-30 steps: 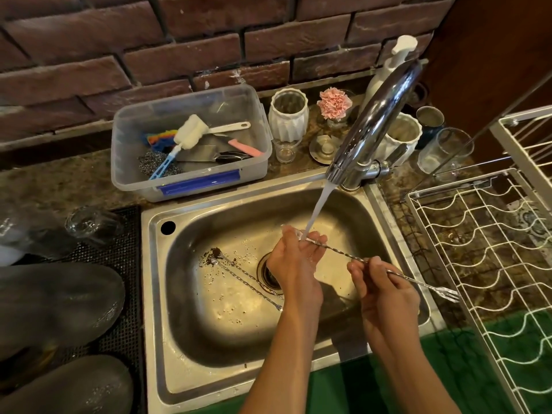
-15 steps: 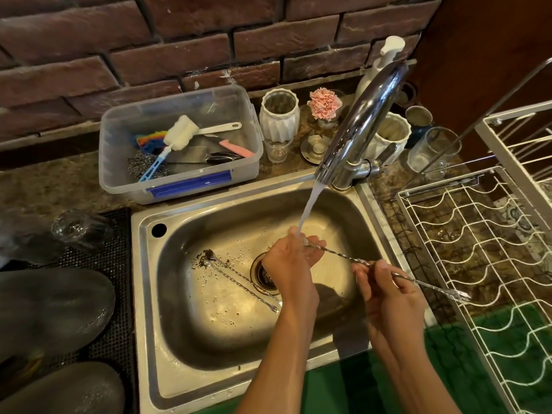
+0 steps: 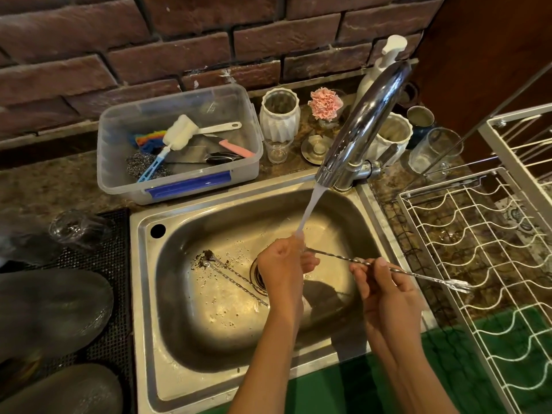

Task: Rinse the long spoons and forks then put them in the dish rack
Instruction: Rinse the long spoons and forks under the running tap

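The steel sink [image 3: 167, 294] fills the middle of my view, and the white wire dish rack [image 3: 466, 252] stands on the counter at its right side, with nothing of the cutlery in it. The chrome tap [image 3: 358, 127] reaches over the basin and the water [image 3: 310, 207] runs down onto my left hand [image 3: 283, 264], as it did a second ago. My left hand is curled around the bowl end of the long fork [image 3: 418, 273] under the stream; that end is hidden inside my fingers, so I cannot see it. My right hand [image 3: 385, 285] pinches the twisted shaft near its middle, thumb above it, and the prong end points out to the right, over the sink edge toward the rack. Compared with the earlier pictures, the grip and the fork look almost the same; the prongs only sit a little closer to the rack. Two more long pieces [image 3: 236, 279] lie on the sink floor beside the drain [image 3: 258, 276], where they were before, one with dark dirt on its end, among small crumbs.
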`<state>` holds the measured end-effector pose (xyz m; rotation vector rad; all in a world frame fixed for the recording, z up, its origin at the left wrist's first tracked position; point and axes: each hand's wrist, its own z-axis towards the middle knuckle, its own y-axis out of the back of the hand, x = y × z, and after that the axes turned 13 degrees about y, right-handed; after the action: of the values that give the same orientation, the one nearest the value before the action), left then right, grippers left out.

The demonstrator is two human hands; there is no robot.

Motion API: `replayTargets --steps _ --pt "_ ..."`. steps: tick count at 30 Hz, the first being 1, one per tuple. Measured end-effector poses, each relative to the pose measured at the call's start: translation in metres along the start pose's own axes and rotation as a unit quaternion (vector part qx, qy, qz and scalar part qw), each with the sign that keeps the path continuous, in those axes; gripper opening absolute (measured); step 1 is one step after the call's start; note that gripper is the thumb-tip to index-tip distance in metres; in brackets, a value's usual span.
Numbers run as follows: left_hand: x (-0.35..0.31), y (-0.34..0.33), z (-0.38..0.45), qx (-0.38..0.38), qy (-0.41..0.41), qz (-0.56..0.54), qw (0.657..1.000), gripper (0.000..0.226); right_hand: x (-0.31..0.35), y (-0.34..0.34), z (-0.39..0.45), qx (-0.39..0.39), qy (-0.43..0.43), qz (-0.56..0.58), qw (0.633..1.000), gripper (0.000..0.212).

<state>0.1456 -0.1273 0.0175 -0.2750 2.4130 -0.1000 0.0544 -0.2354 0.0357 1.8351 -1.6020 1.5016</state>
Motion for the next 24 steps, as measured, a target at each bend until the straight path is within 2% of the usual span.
replayTargets --steps 3,5,9,12,17,21,24 --pt "-0.006 0.012 0.002 0.051 -0.005 0.023 0.998 0.014 -0.001 -0.011 0.005 0.011 0.01 -0.004 1.0 0.022" --pt "-0.011 0.018 0.004 0.07 0.03 -0.03 0.997 0.013 -0.003 -0.023 0.007 0.019 0.02 -0.019 0.999 0.028" --pt "-0.016 0.02 0.007 0.053 0.077 -0.125 0.988 0.009 -0.008 -0.04 0.006 0.013 0.048 -0.054 0.997 0.027" --pt "-0.013 0.022 0.008 0.05 0.056 -0.062 0.995 0.007 -0.009 -0.044 0.007 0.015 0.044 -0.064 0.997 0.026" --pt "-0.009 0.028 0.006 0.04 0.03 0.011 0.999 0.007 -0.028 -0.065 -0.006 0.098 -0.029 -0.119 0.988 0.016" --pt "-0.018 0.056 0.006 -0.05 0.007 0.018 0.999 0.005 -0.046 -0.083 -0.015 0.156 -0.081 -0.115 0.978 0.018" --pt "-0.028 0.085 0.007 -0.098 -0.017 -0.004 0.995 0.015 -0.045 -0.09 -0.003 0.116 -0.1 -0.021 0.988 0.022"
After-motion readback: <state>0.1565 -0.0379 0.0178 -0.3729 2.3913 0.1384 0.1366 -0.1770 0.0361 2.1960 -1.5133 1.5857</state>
